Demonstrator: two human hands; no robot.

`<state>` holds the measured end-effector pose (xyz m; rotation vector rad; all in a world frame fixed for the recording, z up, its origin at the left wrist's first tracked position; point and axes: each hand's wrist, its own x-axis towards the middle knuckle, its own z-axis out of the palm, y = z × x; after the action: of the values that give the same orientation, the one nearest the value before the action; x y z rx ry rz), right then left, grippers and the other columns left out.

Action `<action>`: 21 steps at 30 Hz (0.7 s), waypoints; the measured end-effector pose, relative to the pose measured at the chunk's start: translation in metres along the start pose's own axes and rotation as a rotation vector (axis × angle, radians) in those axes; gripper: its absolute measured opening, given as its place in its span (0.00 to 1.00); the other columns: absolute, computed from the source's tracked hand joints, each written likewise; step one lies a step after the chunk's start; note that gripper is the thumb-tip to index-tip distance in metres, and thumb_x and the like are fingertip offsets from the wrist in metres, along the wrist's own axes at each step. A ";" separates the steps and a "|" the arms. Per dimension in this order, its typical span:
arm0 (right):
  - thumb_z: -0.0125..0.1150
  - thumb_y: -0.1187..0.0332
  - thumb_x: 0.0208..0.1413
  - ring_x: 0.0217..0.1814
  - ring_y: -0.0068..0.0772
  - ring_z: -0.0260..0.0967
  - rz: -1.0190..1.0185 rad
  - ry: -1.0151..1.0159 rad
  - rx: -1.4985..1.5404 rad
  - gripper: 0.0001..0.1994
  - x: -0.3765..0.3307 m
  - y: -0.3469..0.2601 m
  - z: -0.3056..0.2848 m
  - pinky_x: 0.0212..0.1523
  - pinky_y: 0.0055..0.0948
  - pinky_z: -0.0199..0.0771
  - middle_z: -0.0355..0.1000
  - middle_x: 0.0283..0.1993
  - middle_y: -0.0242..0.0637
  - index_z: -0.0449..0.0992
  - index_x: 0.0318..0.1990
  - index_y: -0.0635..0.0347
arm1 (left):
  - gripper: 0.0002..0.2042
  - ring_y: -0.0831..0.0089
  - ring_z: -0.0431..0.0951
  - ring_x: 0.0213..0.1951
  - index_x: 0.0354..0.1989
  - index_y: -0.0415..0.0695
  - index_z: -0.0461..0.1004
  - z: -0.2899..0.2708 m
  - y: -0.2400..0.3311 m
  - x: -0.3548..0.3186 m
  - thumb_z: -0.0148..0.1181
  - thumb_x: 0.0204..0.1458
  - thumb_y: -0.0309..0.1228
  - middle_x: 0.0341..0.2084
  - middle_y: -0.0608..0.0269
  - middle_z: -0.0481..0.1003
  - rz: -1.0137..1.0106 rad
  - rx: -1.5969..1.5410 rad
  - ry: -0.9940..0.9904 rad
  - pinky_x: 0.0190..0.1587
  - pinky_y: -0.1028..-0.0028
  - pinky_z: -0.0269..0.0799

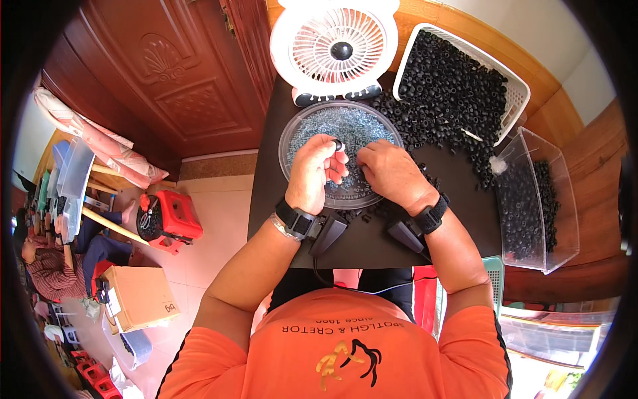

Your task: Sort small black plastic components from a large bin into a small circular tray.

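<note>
A round clear tub (284, 143) full of small bluish see-through pieces (339, 121) stands on the dark table. Over its left side, my left hand (315, 167) pinches a small black ring-shaped part (338, 145) between thumb and forefinger; the other fingers curl loosely. My right hand (397, 174) is over the tub's right side, its fingers closed together and pointing down at the pieces. Whatever those fingertips hold, if anything, is hidden. Both wrists wear black straps.
A white fan (341, 50) stands behind the tub. At the back right, a tipped white basket (518, 98) spills black parts (452, 83) across the table (458, 193). A clear box (561, 233) with more black parts is at the right edge. Someone sits at far left (53, 272).
</note>
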<state>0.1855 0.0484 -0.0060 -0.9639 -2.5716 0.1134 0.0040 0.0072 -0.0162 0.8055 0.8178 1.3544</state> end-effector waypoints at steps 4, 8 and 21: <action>0.57 0.74 0.43 0.37 0.44 0.68 -0.017 0.062 0.161 0.04 0.002 -0.008 -0.010 0.39 0.40 0.70 0.70 0.29 0.40 0.73 0.29 0.60 | 0.08 0.74 0.73 0.25 0.34 0.43 0.70 -0.001 0.001 0.000 0.49 0.54 0.34 0.26 0.64 0.74 0.010 0.005 0.022 0.28 0.77 0.65; 0.62 0.75 0.42 0.36 0.43 0.68 -0.104 0.026 0.392 0.05 0.003 -0.019 -0.015 0.38 0.36 0.69 0.70 0.29 0.37 0.74 0.29 0.59 | 0.09 0.73 0.73 0.25 0.34 0.43 0.70 -0.005 0.005 0.002 0.49 0.54 0.35 0.26 0.63 0.73 0.059 -0.032 0.035 0.28 0.77 0.65; 0.57 0.75 0.42 0.38 0.40 0.67 -0.109 -0.080 -0.049 0.05 0.002 -0.041 0.004 0.41 0.36 0.70 0.69 0.29 0.38 0.75 0.30 0.59 | 0.08 0.76 0.72 0.24 0.33 0.44 0.70 -0.005 0.005 0.004 0.50 0.53 0.35 0.24 0.65 0.73 0.070 -0.065 0.075 0.26 0.79 0.65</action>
<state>0.1568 0.0188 -0.0007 -0.8495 -2.7055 0.0596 -0.0023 0.0116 -0.0146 0.7424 0.8060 1.4735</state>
